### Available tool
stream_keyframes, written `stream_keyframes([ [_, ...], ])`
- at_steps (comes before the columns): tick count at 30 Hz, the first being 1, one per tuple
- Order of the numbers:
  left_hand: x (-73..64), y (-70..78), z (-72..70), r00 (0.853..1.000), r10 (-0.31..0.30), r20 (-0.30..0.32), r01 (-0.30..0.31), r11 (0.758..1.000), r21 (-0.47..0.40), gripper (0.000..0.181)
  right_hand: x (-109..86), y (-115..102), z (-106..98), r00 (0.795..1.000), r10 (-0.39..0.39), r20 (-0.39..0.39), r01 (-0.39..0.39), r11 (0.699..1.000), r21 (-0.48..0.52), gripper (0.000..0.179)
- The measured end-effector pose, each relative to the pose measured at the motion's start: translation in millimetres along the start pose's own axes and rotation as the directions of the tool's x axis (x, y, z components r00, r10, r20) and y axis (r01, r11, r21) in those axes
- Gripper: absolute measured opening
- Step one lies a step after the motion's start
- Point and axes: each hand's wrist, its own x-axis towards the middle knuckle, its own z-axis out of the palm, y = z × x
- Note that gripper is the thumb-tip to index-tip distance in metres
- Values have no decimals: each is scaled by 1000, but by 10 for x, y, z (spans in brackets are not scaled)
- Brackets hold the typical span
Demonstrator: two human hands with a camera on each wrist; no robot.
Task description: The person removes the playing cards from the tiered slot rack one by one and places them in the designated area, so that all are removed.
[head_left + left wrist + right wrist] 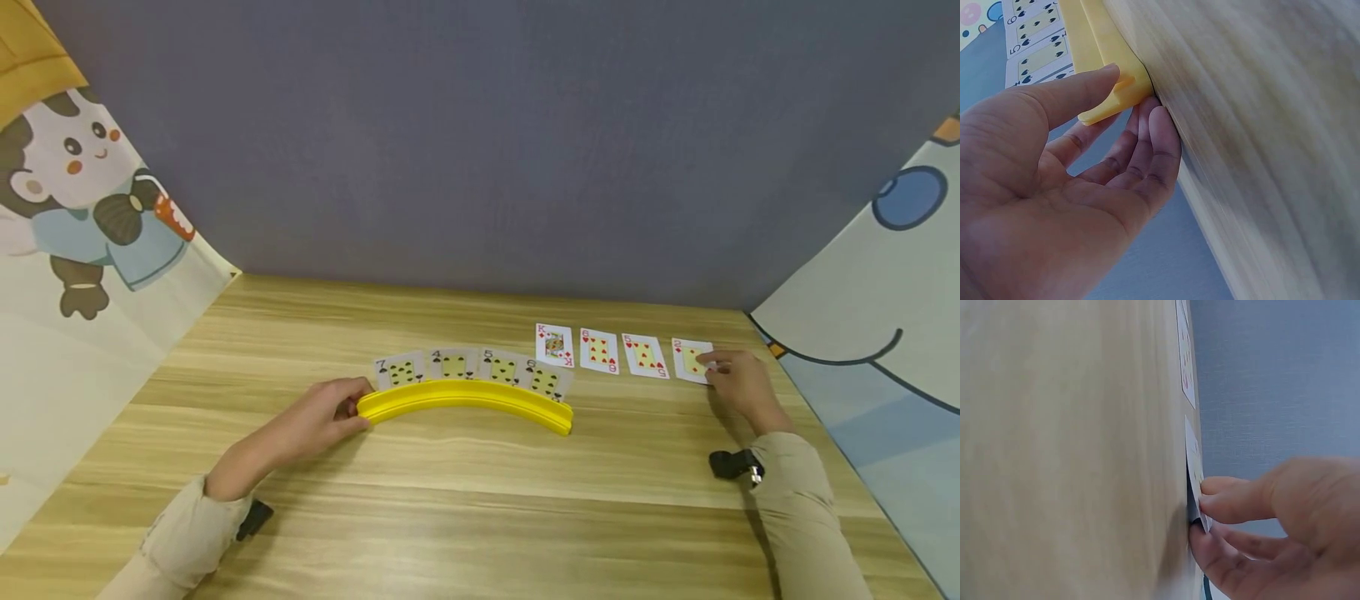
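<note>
A curved yellow card holder rests on the table with several spade cards, a 7, 4, 5 and 6, standing in its slot. My left hand grips the holder's left end, thumb on one side and fingers on the other. Far to the right, my right hand pinches the right edge of a red 2 playing card. In the right wrist view the thumb lies on that card, a finger is under it, and its near edge is tilted up off the wood.
Left of the 2, a king of diamonds, another red card and a red 5 lie face up in a row on the wooden table. A grey wall stands behind, with printed panels at both sides.
</note>
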Motion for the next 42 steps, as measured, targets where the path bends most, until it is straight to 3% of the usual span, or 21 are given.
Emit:
stream_keyframes([
  [16,17,-47,20,1000,15,-8,-15,1000,-9,18,15,-30,10,994,-98,40,100,993,-63,27],
  [29,21,-58,11,1000,23,-4,-23,1000,-4,18,13,-29,-5,996,-83,36,85,995,-52,30],
  [37,35,-79,29,1000,20,-2,-20,1000,17,18,16,-130,-54,998,-25,62,28,999,-34,33],
  [42,32,-72,19,1000,15,9,-15,1000,1,18,44,-261,-86,998,-57,38,57,998,19,32],
])
